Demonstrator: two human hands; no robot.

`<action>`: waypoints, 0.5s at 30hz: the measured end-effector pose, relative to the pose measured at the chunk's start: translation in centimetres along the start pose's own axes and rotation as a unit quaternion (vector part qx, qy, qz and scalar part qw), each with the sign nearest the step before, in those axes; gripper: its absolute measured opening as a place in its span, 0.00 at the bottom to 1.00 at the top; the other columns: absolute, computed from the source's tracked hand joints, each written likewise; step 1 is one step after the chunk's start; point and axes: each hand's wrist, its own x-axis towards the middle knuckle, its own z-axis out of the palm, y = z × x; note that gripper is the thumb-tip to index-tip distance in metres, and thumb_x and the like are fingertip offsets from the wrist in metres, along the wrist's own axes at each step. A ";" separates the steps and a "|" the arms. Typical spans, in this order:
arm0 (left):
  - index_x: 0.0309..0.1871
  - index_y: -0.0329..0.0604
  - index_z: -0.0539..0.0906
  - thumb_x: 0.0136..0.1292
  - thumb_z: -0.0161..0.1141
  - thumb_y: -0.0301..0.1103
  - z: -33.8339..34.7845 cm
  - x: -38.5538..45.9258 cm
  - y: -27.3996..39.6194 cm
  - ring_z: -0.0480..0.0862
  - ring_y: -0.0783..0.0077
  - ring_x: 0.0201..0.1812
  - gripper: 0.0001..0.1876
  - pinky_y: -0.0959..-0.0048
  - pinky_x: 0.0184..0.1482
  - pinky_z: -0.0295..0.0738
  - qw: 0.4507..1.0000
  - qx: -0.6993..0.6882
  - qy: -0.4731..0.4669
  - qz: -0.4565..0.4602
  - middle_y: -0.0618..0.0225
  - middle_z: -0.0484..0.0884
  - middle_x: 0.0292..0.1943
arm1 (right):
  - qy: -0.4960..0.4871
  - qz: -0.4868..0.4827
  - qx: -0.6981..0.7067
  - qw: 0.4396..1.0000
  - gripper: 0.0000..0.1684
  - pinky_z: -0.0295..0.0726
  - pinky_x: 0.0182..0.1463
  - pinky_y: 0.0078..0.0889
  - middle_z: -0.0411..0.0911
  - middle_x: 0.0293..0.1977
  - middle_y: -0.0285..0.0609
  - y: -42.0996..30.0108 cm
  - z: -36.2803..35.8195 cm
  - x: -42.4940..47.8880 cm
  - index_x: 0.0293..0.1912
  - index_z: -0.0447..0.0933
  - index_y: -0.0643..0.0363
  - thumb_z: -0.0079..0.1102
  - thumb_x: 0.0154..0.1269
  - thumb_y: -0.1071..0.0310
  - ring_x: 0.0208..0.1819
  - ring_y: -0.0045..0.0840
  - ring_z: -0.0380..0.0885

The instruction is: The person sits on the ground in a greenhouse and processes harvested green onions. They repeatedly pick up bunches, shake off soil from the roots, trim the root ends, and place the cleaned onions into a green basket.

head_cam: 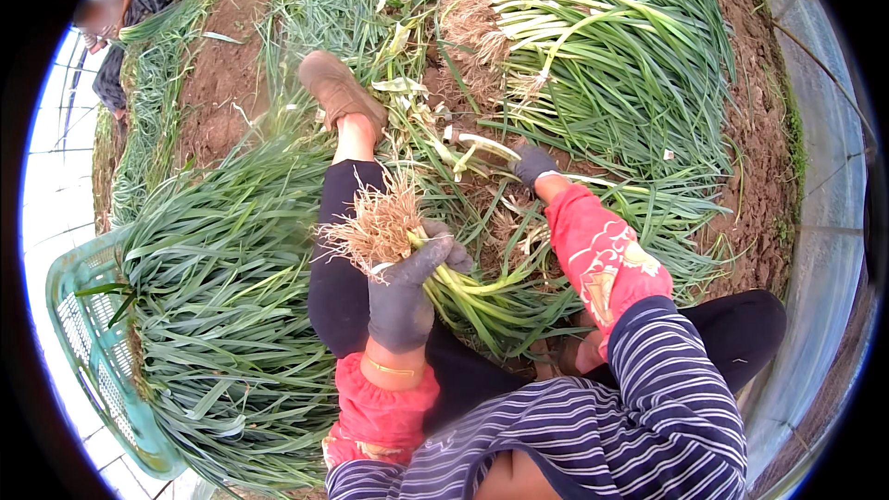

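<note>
My left hand (410, 285), in a dark grey glove, is closed around a bunch of leek-like plants (462, 292). Their tan, stringy roots (382, 219) point up and away from me, and the green leaves trail down to the right over my lap. My right hand (533, 165), gloved the same way, grips a single pale stalk (489, 144) whose white root end points left. Just beyond that hand lies a large pile of the same plants (611, 48), roots to the left and leaves to the right. Some fingers are hidden by the gloves' angle.
At left, a green plastic crate (90, 354) stands beside a thick heap of long leaves (236, 305). Loose leaves and peelings (410, 94) litter the brown soil (226, 62). A person (128, 14) bends at the far left. Plastic sheeting (826, 173) borders the right side.
</note>
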 end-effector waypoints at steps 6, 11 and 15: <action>0.46 0.35 0.76 0.57 0.63 0.24 0.4 0.5 -0.3 0.82 0.68 0.35 0.14 0.66 0.43 0.80 0.999 -0.022 -0.030 0.020 0.62 0.80 0.33 | 0.124 -0.125 0.097 0.980 0.14 0.74 0.32 0.33 0.77 0.25 0.45 -5.2 -8.3 -8.4 0.43 0.74 0.62 0.55 0.66 0.61 0.26 0.32 0.76; 0.53 0.35 0.73 0.57 0.63 0.22 1.4 0.8 -0.9 0.83 0.68 0.37 0.19 0.68 0.44 0.81 0.995 -0.063 -0.050 0.068 0.64 0.81 0.36 | -0.006 -0.162 0.319 0.934 0.17 0.72 0.25 0.31 0.75 0.20 0.40 -12.8 -12.4 -18.5 0.45 0.76 0.61 0.55 0.67 0.57 0.21 0.25 0.75; 0.46 0.35 0.78 0.56 0.64 0.23 1.4 -0.2 -0.3 0.82 0.70 0.32 0.14 0.71 0.38 0.78 0.992 -0.062 -0.107 0.034 0.65 0.81 0.31 | -0.212 -0.096 0.430 0.872 0.16 0.72 0.22 0.18 0.74 0.21 0.35 -15.0 -13.8 -22.4 0.43 0.76 0.61 0.52 0.71 0.57 0.20 0.16 0.73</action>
